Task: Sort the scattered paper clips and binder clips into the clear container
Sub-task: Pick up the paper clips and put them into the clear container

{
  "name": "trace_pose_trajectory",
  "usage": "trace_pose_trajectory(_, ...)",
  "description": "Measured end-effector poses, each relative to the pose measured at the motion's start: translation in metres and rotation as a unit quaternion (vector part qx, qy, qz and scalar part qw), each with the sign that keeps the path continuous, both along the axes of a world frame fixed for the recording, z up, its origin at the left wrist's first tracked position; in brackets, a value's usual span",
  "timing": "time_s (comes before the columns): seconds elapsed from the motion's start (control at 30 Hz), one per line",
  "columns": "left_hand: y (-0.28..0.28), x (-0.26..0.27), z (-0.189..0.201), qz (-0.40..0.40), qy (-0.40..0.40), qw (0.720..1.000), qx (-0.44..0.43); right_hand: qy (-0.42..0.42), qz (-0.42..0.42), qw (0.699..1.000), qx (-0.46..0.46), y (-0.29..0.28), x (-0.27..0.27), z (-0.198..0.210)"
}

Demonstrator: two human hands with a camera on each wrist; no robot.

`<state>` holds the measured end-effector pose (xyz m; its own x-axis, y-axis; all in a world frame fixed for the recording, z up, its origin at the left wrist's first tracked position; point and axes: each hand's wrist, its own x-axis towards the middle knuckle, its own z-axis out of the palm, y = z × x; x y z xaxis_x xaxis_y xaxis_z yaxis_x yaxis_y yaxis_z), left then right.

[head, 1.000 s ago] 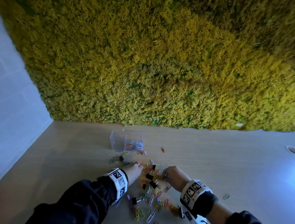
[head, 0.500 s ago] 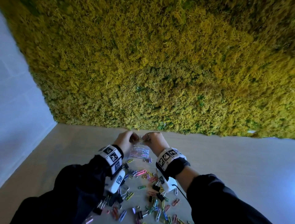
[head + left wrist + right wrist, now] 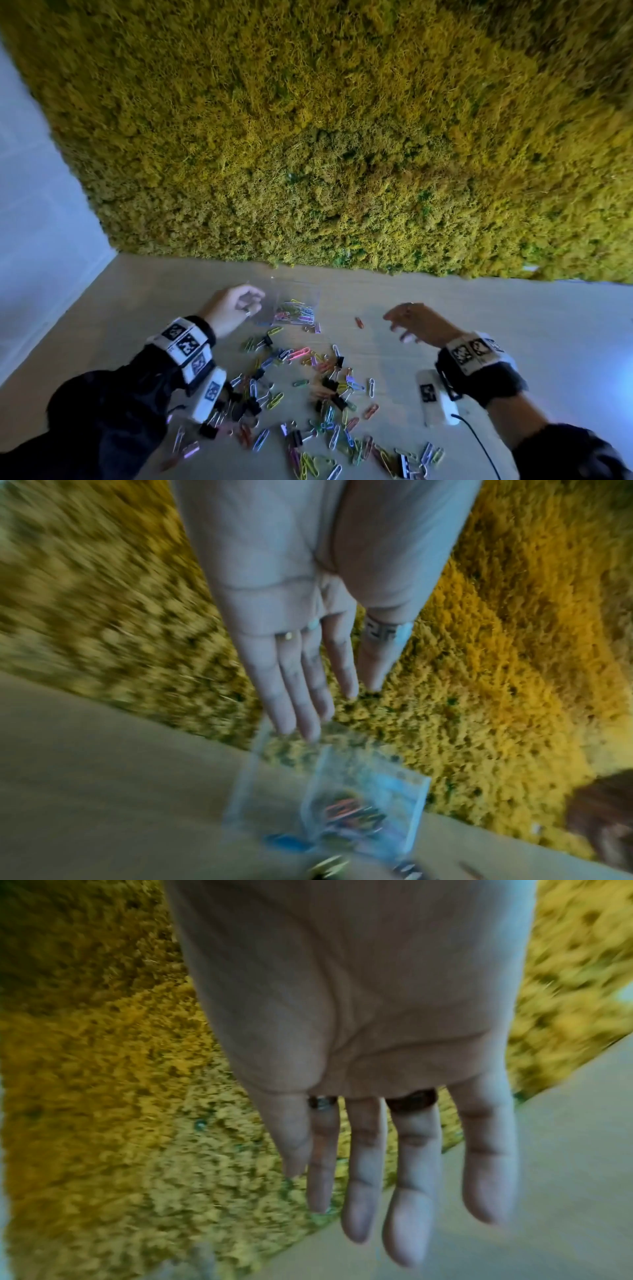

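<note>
The box (image 3: 291,308) is seen upright on the counter (image 3: 513,325), near the moss wall (image 3: 342,137), its open top facing up; its long axis cannot be made out through the blur. A heap of coloured paper clips (image 3: 296,313) is held in its right part. The left hand (image 3: 233,306) is poised at the box's left edge, fingers (image 3: 298,696) stretched straight and close together above the rim, nothing gripped. The right hand (image 3: 416,323) is held over bare counter well right of the box, fingers (image 3: 414,1177) spread and straight, palm empty. One red clip (image 3: 358,322) is left lying between box and right hand, its long axis angled toward the wall. Nearer the person, the loose clips (image 3: 308,394) are strewn across the counter between the two wrists, long axes pointing every which way. Black binder clips (image 3: 334,387) are mixed in among them, some with wire handles sticking out. A white wall (image 3: 34,222) is seen at far left.
</note>
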<state>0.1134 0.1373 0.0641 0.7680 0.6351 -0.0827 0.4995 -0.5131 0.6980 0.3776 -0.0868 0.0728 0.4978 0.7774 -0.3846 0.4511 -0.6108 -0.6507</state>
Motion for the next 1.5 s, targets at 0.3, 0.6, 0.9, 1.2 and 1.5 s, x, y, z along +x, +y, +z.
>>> trace_pose_trajectory(0.3,-0.023,-0.138,-0.057,0.134,0.188,0.963,-0.140,-0.088,-0.160,0.976,-0.117,-0.160,0.036,-0.089)
trace_pose_trajectory(0.6,-0.068,-0.115,-0.067,0.136,0.075,0.967,-0.200,0.071,-0.144,0.986,0.041,-0.112,-0.028,-0.067)
trace_pose_trajectory(0.9,-0.089,-0.149,-0.055,0.164,0.216,0.948,-0.170,-0.026,-0.143,0.987,-0.072,-0.173,-0.021,-0.073)
trace_pose_trajectory(1.2,-0.103,-0.116,-0.059,0.137,0.080,0.978,-0.139,-0.095,-0.169,0.981,0.014,-0.140,-0.052,-0.066)
trace_pose_trajectory(1.5,-0.119,-0.116,-0.073,0.041,0.265,0.963,-0.010,-0.147,-0.094,0.968,-0.180,-0.141,-0.100,-0.092)
